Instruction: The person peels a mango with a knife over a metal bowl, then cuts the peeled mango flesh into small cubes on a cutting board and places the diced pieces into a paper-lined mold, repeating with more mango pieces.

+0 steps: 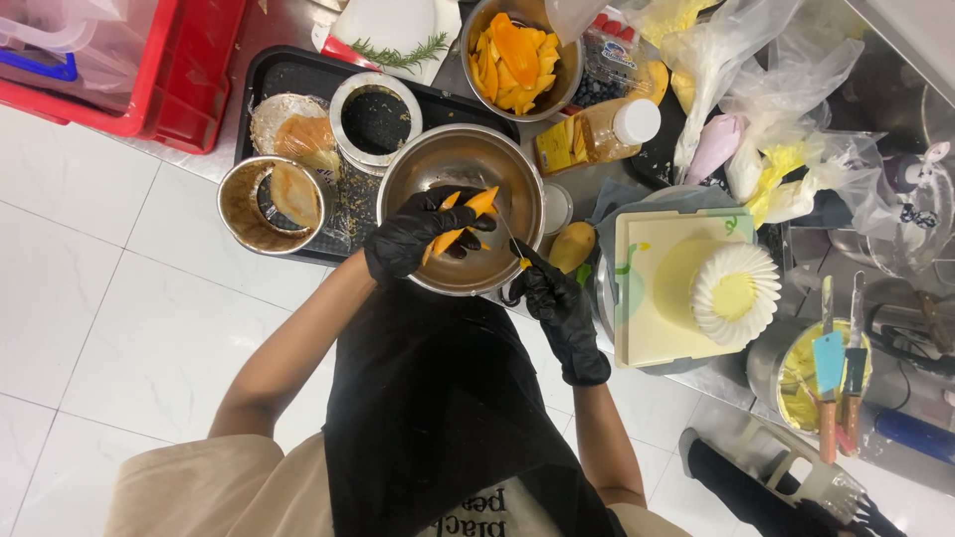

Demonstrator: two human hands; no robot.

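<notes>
My left hand [413, 237] grips a peeled mango piece [460, 221] over the steel bowl [460, 164]. My right hand [557, 303] is closed around a small knife [513, 242], whose tip sits just beside the fruit. The bowl overhangs the tabletop [582, 184] edge toward me. A black tray [298, 75] crowds the bowl's left and a whole mango [572, 246] its right; open floor lies below. The knife's handle is hidden in my glove.
</notes>
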